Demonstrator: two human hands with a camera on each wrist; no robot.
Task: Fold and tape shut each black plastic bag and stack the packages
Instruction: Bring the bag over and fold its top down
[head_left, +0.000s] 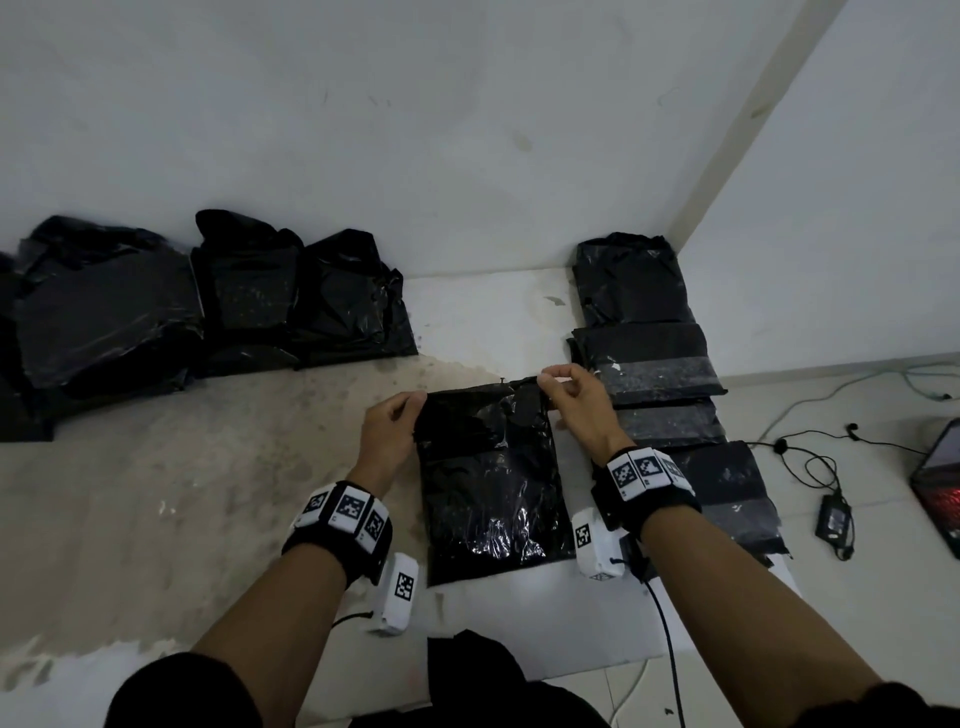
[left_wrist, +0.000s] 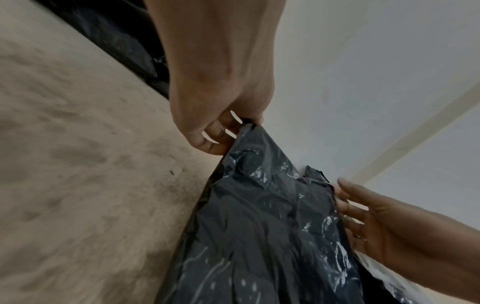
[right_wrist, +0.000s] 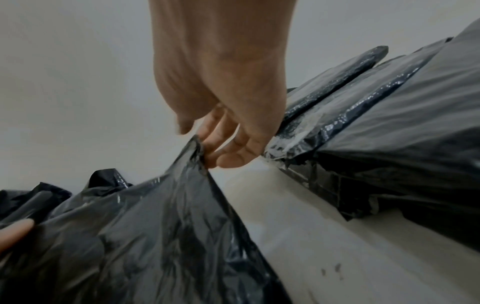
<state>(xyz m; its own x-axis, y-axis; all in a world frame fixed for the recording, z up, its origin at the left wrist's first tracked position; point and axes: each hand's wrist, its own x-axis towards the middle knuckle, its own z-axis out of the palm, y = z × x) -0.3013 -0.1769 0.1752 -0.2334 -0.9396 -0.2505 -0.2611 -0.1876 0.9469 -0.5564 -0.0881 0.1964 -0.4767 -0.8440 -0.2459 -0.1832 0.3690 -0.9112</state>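
A black plastic bag (head_left: 488, 483) lies flat on the floor in front of me, its far open end lifted. My left hand (head_left: 397, 415) pinches the far left corner of the bag (left_wrist: 259, 205). My right hand (head_left: 563, 387) pinches the far right corner of the bag (right_wrist: 155, 226). In the left wrist view the left hand (left_wrist: 228, 131) grips the bag's edge, with the right hand (left_wrist: 363, 218) at the opposite corner. The right hand (right_wrist: 213, 148) holds a bunched corner. A row of taped black packages (head_left: 654, 364) overlaps along the right.
Several loose black bags (head_left: 208, 306) lie along the wall at the left. A laptop (head_left: 940, 483), a charger (head_left: 834, 517) and cables (head_left: 810, 452) are on the floor at the right. The wall corner (head_left: 727, 156) stands behind the taped packages (right_wrist: 363, 115).
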